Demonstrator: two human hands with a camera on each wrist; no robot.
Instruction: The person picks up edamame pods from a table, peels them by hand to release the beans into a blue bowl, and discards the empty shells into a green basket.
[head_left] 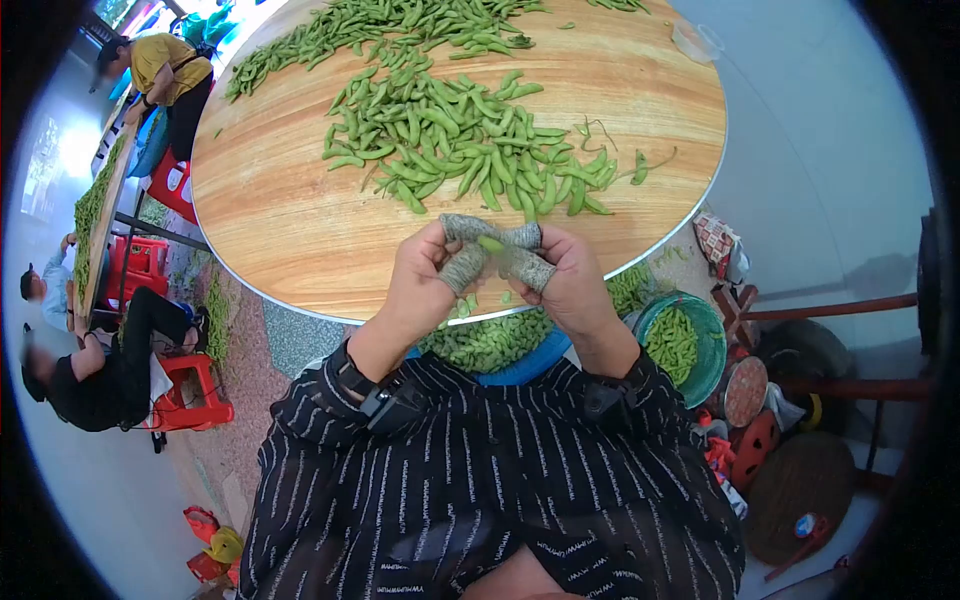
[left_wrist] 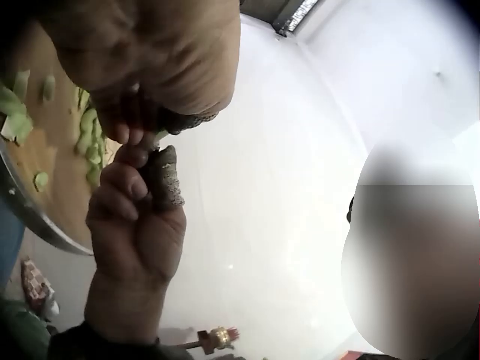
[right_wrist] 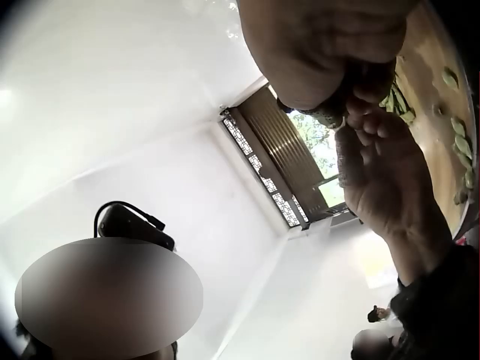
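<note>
Close over the near edge of the round wooden table (head_left: pixel 280 240), both hands meet at one green soybean pod (head_left: pixel 490 244). My left hand (head_left: pixel 415 280) pinches it from the left and my right hand (head_left: pixel 580 285) from the right. Grey knitted covers wrap the thumbs and forefingers, hiding part of the pod. Beyond the hands lies a loose heap of soybean pods (head_left: pixel 440 130). In the left wrist view, the right hand (left_wrist: pixel 139 225) faces the camera with its fingers curled. The right wrist view shows the left hand (right_wrist: pixel 394 176) likewise, fingertips against the other hand's.
Below the table edge sits a blue basin (head_left: pixel 535 365) full of green pieces. A teal basket (head_left: pixel 715 350) of pods stands to its right, near a dark round stool (head_left: pixel 805 495). At left, other people work along another table beside red stools (head_left: pixel 190 395).
</note>
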